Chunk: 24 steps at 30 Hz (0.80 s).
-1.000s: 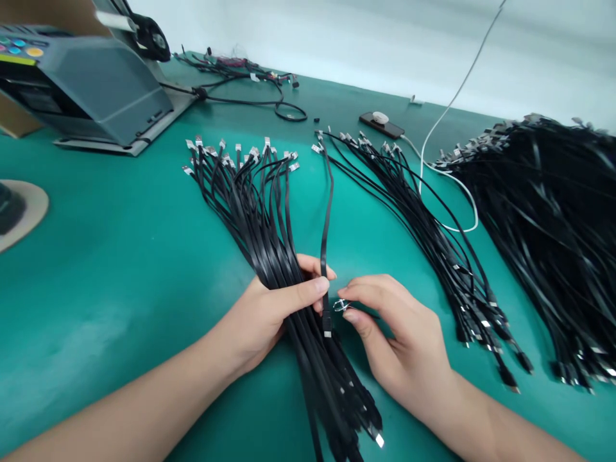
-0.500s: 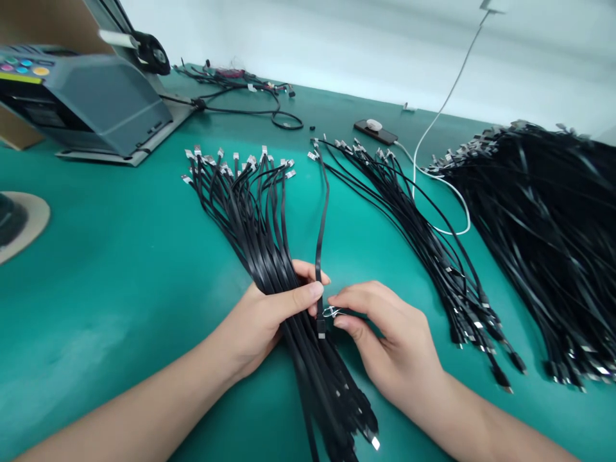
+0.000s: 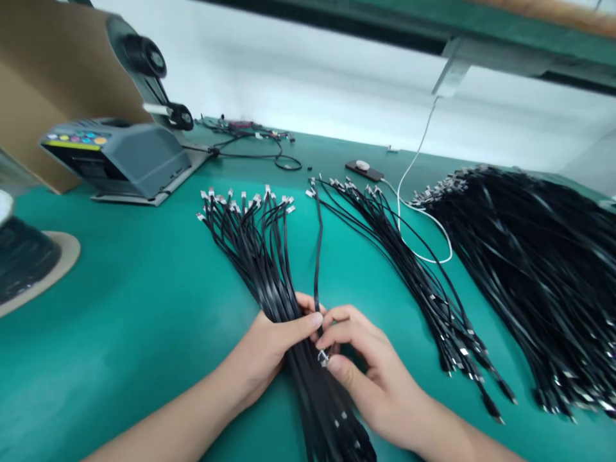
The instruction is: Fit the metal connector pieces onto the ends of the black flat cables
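Note:
My left hand point(image 3: 269, 350) is closed around a thick bundle of flat black cables point(image 3: 276, 289) with metal plugs at their far ends. Between its thumb and fingers it also pinches one separate black cable point(image 3: 317, 256) on the bundle's right side. My right hand point(image 3: 368, 372) is closed on a small shiny metal clip point(image 3: 323, 357), held at the near end of that single cable. The cable's near plug is mostly hidden by the clip and fingers. The bundle's near ends hang below my hands, over the green table point(image 3: 158, 333).
To the right lie a smaller cable bundle point(image 3: 409, 263) and a large black cable pile point(image 3: 534, 256). A white cord point(image 3: 404, 176) and dark phone-like device point(image 3: 364, 170) lie behind. A grey machine point(image 3: 139, 157) and a spool point(image 3: 29, 263) are at left.
My right hand has moved left with the metal clip, from beside the single cable's near plug onto it. The view has tilted up, showing a shelf above.

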Available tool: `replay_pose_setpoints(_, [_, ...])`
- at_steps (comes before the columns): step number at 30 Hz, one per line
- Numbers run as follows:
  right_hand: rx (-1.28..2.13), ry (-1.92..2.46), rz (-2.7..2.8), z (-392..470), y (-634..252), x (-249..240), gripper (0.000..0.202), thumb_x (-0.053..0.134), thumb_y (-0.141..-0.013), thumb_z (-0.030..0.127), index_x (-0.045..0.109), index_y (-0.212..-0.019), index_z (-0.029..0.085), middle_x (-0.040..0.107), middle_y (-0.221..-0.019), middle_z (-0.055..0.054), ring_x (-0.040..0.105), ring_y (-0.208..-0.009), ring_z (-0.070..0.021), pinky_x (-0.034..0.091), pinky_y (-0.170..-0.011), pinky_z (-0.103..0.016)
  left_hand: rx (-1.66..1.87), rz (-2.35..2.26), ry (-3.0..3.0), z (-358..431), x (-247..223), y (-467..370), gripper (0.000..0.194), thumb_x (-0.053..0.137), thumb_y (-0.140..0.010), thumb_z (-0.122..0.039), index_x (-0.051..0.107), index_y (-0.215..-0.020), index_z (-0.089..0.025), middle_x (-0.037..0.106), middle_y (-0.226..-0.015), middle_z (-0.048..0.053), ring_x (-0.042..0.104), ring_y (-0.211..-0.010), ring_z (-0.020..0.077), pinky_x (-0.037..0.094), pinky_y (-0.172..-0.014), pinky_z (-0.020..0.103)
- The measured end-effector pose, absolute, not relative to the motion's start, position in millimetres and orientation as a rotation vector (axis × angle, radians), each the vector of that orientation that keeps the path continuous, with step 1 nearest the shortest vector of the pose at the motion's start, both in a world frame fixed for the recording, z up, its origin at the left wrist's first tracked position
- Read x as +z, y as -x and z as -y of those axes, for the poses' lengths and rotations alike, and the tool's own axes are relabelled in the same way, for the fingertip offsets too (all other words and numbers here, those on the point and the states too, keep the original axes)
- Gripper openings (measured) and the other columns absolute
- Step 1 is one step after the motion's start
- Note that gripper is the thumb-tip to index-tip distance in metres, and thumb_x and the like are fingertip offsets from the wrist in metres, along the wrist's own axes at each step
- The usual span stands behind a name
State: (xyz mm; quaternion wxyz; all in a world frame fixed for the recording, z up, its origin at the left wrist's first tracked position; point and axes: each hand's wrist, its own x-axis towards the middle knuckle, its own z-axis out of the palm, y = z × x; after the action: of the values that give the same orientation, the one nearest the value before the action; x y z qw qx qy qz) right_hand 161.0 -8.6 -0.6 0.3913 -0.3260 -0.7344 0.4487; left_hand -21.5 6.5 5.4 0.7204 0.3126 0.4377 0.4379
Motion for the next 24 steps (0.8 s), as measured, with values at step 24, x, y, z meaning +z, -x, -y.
replay_pose_setpoints(24, [0.844,0.722,1.958,8,-156,12,0.016,0.050,-0.100,0.031,0.063,-0.103,0.022,0.069,-0.102,-0.007,0.067,-0.101,-0.0195,0.054,-0.092,-0.032,1.006,-1.024,-0.654,-2,10,22,0.025,0.082,-0.076,-0.035,0.074,-0.089,-0.016,0.071,-0.076,0.003,0.062,-0.072,0.0169,0.049,-0.070,0.028])
